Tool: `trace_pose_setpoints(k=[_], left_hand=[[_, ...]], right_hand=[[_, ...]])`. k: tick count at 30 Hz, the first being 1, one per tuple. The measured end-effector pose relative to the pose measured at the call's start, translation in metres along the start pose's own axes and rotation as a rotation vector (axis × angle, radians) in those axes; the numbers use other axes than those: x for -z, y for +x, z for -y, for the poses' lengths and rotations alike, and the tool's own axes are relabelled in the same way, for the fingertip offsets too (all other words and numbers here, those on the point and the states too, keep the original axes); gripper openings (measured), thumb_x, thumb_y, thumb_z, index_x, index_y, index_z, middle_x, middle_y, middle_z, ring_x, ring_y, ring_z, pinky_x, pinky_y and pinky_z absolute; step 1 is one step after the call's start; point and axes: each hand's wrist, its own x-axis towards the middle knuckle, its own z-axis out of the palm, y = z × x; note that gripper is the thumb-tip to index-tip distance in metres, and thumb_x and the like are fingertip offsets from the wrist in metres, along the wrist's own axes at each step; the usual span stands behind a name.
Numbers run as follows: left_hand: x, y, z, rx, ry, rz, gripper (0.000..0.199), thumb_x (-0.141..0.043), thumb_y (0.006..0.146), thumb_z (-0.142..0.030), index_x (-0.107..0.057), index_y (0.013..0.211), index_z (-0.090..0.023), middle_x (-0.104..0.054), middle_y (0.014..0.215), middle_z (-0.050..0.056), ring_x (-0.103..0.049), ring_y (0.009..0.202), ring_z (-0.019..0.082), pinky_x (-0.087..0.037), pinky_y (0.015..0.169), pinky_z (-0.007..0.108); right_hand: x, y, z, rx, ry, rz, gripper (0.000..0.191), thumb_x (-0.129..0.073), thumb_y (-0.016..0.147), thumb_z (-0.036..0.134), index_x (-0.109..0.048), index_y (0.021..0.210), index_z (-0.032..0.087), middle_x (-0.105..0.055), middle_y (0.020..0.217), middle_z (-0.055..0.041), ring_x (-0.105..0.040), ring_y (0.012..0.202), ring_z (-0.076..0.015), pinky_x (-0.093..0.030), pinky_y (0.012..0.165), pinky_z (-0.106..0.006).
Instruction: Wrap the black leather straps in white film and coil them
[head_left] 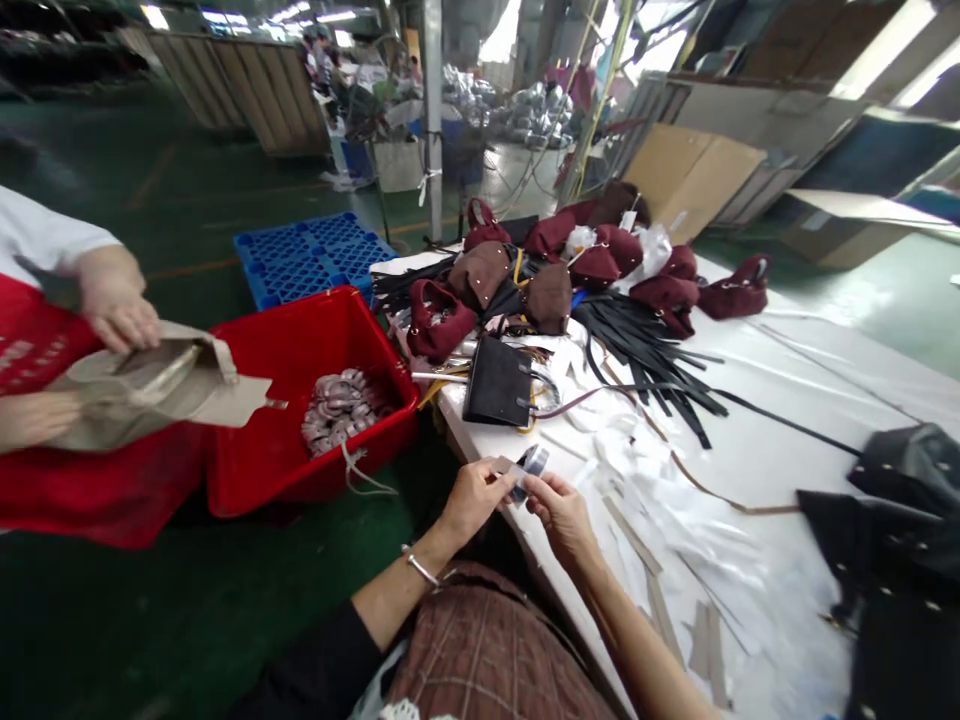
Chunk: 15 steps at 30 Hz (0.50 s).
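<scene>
At the near edge of the white-topped table [814,375], held just over its corner: one small pale strip [502,465], flat, beside one tape-like roll [535,459], grey and dark, its exact kind too blurred to settle. Left hand [474,502]: thumb and forefinger closed in a pinch on the strip, no gap showing. Right hand [561,512]: thumb and fingertips drawn together on the roll; whether they also catch the strip's end cannot be told. Step, as judged: matching strip to roll. Good practice: pinch close to the strip's end, so that it stays flat and does not curl; steady the roll with the right fingers while the left sets the edge square; press from one end to the other, letting no crease form. Work best brought a little further over the tabletop, where a dropped piece would land within reach. Cautions: loose white sheeting [701,520] near the right forearm could cling to anything sticky; the black handbag [495,383] just beyond the hands should stay untouched. Adjacent stock: grey-brown strips [634,535], lying loose on the table.
</scene>
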Motion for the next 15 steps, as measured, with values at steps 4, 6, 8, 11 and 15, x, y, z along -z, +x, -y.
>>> trace_pose_setpoints(k=[4,6,8,11,15], left_hand=[[-0.005,0.007,0.008,-0.026,0.017,0.027,0.023,-0.062,0.078,-0.037,-0.064,0.074,-0.014,-0.056,0.056,-0.003,-0.048,0.049,0.010,-0.038,0.049,0.020],[-0.006,0.011,0.011,-0.060,0.047,0.056,0.022,-0.063,0.078,-0.035,-0.063,0.070,-0.015,-0.055,0.057,-0.004,-0.049,0.051,0.010,-0.038,0.051,0.020],[-0.008,0.014,0.012,-0.089,0.081,0.100,0.020,-0.062,0.079,-0.033,-0.066,0.072,-0.014,-0.059,0.060,-0.002,-0.053,0.056,0.011,-0.040,0.055,0.021],[-0.014,0.019,0.013,-0.180,0.223,0.162,0.016,-0.059,0.082,-0.026,-0.070,0.076,-0.016,-0.066,0.071,0.001,-0.060,0.065,0.014,-0.043,0.062,0.022],[-0.033,0.023,0.014,-0.425,0.651,0.167,0.018,-0.055,0.085,-0.015,-0.072,0.081,-0.019,-0.068,0.078,0.003,-0.061,0.071,0.015,-0.043,0.066,0.024]], right_hand=[[0.001,-0.010,-0.004,-0.042,0.173,-0.053,0.035,-0.087,0.057,0.041,-0.070,0.072,0.014,-0.062,0.063,0.0014,-0.048,0.057,-0.0085,-0.038,0.056,-0.022],[0.004,-0.015,-0.003,-0.040,0.188,-0.074,0.034,-0.087,0.057,0.040,-0.071,0.072,0.014,-0.062,0.062,0.0014,-0.050,0.058,-0.0090,-0.039,0.057,-0.023],[0.009,-0.021,-0.002,-0.070,0.213,-0.083,0.035,-0.088,0.055,0.040,-0.071,0.073,0.014,-0.064,0.065,0.0002,-0.053,0.059,-0.0101,-0.042,0.059,-0.024],[0.016,-0.030,-0.006,-0.085,0.234,-0.114,0.034,-0.088,0.056,0.040,-0.070,0.070,0.013,-0.065,0.065,-0.0008,-0.056,0.061,-0.0114,-0.044,0.061,-0.025],[0.020,-0.036,-0.023,-0.020,0.223,-0.301,0.034,-0.086,0.060,0.041,-0.068,0.065,0.013,-0.063,0.060,0.0006,-0.056,0.060,-0.0111,-0.047,0.062,-0.025]])
